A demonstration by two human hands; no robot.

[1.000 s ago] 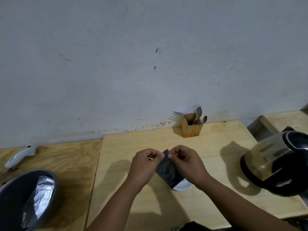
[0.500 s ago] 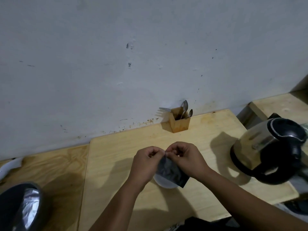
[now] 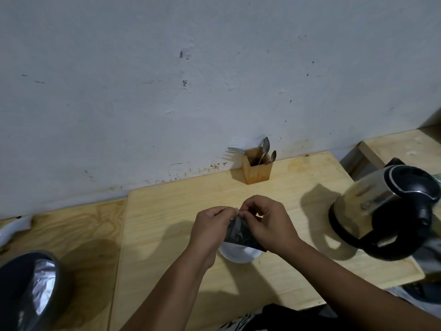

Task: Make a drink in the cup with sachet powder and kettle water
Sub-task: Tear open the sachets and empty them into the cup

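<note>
A dark sachet [image 3: 238, 235] hangs between my two hands above a white cup [image 3: 241, 255] on the light wooden table [image 3: 167, 211]. My left hand [image 3: 211, 229] pinches the sachet's top edge from the left. My right hand [image 3: 267, 223] pinches the same top edge from the right, fingertips almost touching the left ones. Most of the cup is hidden under the sachet and my hands. A steel kettle [image 3: 386, 209] with a black lid and handle stands at the right of the table.
A wooden holder [image 3: 257, 169] with spoons and a fork stands against the wall at the back. A dark bin with a silvery liner [image 3: 31, 292] sits at the lower left. A white object [image 3: 12, 229] lies at the left edge.
The view has swung, so everything sits further left in the frame. Both hands keep pinching the sachet's top over the cup, and the sachet hangs more squarely over it.
</note>
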